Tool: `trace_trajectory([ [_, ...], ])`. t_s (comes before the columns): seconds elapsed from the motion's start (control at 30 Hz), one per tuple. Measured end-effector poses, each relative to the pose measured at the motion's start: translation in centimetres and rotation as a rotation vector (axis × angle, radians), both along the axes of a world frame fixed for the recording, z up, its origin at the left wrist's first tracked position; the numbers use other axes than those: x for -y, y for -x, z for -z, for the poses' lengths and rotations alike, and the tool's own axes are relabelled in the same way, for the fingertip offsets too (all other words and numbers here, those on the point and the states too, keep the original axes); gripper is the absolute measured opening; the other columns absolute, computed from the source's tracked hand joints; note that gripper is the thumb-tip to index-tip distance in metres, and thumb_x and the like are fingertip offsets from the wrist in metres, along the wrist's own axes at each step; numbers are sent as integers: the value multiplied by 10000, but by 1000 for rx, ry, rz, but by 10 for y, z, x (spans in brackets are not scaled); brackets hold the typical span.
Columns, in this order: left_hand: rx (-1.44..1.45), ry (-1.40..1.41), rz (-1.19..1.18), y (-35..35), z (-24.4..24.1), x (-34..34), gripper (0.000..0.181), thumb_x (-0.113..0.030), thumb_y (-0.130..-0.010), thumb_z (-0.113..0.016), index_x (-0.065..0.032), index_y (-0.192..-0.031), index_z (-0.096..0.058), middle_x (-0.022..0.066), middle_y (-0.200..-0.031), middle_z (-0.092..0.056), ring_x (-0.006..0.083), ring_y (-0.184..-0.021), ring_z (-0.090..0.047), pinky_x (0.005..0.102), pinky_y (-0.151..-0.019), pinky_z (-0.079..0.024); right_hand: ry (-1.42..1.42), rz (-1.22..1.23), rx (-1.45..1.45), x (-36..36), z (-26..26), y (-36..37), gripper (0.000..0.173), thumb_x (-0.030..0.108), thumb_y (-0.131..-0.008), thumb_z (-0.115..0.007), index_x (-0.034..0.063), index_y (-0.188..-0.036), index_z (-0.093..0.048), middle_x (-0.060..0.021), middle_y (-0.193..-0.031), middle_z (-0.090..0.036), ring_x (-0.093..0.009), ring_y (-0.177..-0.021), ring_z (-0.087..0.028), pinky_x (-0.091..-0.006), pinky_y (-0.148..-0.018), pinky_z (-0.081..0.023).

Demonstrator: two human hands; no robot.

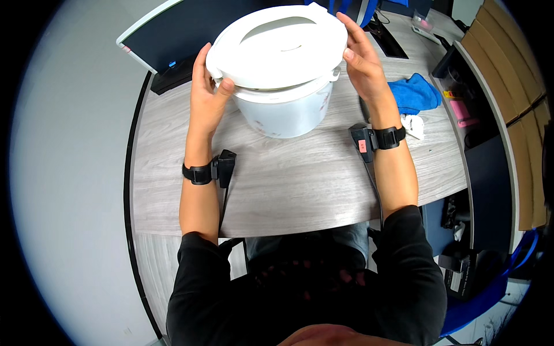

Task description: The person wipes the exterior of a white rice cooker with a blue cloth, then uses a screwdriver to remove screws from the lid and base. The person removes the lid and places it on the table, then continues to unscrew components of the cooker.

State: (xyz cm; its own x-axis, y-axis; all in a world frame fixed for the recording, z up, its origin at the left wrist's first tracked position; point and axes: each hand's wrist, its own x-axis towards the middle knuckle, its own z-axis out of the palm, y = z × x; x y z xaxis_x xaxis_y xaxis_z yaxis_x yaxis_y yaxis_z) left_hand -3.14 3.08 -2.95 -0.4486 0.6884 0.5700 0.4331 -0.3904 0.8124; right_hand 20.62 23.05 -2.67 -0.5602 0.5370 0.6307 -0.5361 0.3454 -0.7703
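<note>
Both my hands grip the rim of a white plastic lid with a raised curved handle. The lid lies over a white container with a faint floral pattern, tilted a little, with a narrow gap along the near side. My left hand holds the lid's left end, thumb at the near edge. My right hand is at its right end, thumb on the rim and fingers behind. A black strap with a small black device is on each wrist. Whether the container's base touches the desk cannot be told.
The container is over a grey wood-grain desk. A blue cloth and a small white plastic piece lie to the right. A monitor stands at the back left. At the right is a shelf unit with a pink item.
</note>
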Motion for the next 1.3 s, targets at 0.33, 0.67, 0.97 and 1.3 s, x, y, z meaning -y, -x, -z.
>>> trace_trajectory([
  [0.33,169,-97,-6,62,-17,79,920,-703,-935,-570,-70,-1567,-356,158,-1519,-483,285,-1424,-442,456,-1164,-356,-292,102,42,74,-64,49,796,416,-942,-715,63,-1574,-383,-189,-1551,-469,-309,-1439,-440,-429,-1195,-334],
  [0.67,357,430,-299,128,-3,212,930,-751,-1014,-226,33,-1484,-395,153,-1154,-699,186,-1047,-659,324,-901,-484,-755,465,357,179,-39,161,613,177,-854,-724,97,-1431,-536,-181,-957,-662,-360,-806,-688,-463,-677,-570],
  [0.97,219,674,-462,138,42,265,307,-113,-927,-646,23,-1201,-669,-9,-816,-614,81,-680,-515,245,-629,-433,-528,280,710,197,38,215,394,176,-857,-670,37,-1223,-716,-165,-784,-716,-315,-737,-713,-429,-720,-555],
  [1.3,124,855,-501,163,59,276,471,-94,-882,-637,82,-1318,-605,42,-808,-609,106,-668,-556,268,-582,-439,-266,39,988,208,58,240,336,155,-879,-699,-24,-1163,-715,-125,-721,-730,-220,-631,-716,-354,-674,-552],
])
